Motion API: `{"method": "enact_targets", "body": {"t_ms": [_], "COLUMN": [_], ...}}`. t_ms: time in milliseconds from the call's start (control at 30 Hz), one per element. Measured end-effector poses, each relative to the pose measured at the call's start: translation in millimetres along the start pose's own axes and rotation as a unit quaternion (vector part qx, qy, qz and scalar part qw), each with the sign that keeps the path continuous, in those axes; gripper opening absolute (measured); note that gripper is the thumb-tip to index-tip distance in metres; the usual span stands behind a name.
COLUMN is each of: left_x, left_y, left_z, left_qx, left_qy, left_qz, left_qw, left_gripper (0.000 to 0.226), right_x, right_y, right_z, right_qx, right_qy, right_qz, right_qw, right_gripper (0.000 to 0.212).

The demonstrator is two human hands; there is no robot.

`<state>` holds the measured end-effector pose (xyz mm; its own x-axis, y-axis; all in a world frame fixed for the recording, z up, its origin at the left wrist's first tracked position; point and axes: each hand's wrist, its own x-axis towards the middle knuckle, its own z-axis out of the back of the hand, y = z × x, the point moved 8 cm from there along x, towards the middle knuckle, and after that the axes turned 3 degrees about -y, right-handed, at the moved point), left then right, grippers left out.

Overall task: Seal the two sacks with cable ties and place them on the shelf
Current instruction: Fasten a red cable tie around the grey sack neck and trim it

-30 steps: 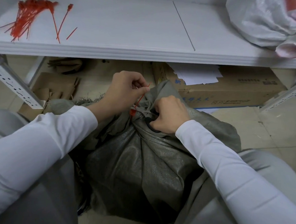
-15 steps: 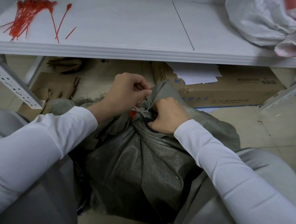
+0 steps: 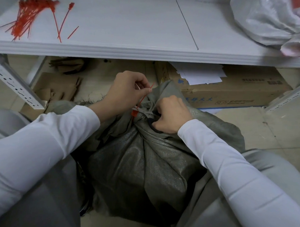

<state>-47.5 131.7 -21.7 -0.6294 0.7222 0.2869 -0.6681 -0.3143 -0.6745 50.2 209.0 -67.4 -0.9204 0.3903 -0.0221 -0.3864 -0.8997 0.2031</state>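
Left hand pinches thin red tie, apparently plastic.

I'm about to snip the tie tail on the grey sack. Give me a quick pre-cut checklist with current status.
1. The red cable tie circles the bunched neck of the grey sack: ok.
2. The left hand pinches the tail taut: ok.
3. The right hand grips the scissors, blades at the tail near the tie's head: ok.
4. Tie pulled fully tight: cannot tell.
5. Sack fabric clear of the blades: cannot tell.
6. The shelf has bare room between the spare ties and the white bag: ok.
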Motion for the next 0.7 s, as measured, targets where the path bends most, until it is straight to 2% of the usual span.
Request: {"method": "enact_targets", "body": {"t_ms": [167,433,700], "left_x": [0.0,-4.9,-2.7], "left_y": [2.0,-6.7,-4.0], "left_z": [-0.8,-4.7,1.2], "left_qx": [-0.005,-0.070,-0.069], "left_qy": [-0.001,0.010,-0.013], "left_qz": [0.008,0.022,0.021], "left_qw": [1.000,0.997,0.997], "left_gripper": [0.006,0.009,0.008], "right_x": [-1.6,-3.5,-3.1], "right_y": [-1.1,1.0,3.6], "right_z": [0.5,-2.6,4.0], "right_qx": [0.019,0.024,0.004], "right_qy": [0.009,0.009,-0.002], "right_qz": [-0.011,-0.005,0.001], "right_qw": [1.000,1.000,1.000], "right_gripper": [0.029,0.037,0.039]}}
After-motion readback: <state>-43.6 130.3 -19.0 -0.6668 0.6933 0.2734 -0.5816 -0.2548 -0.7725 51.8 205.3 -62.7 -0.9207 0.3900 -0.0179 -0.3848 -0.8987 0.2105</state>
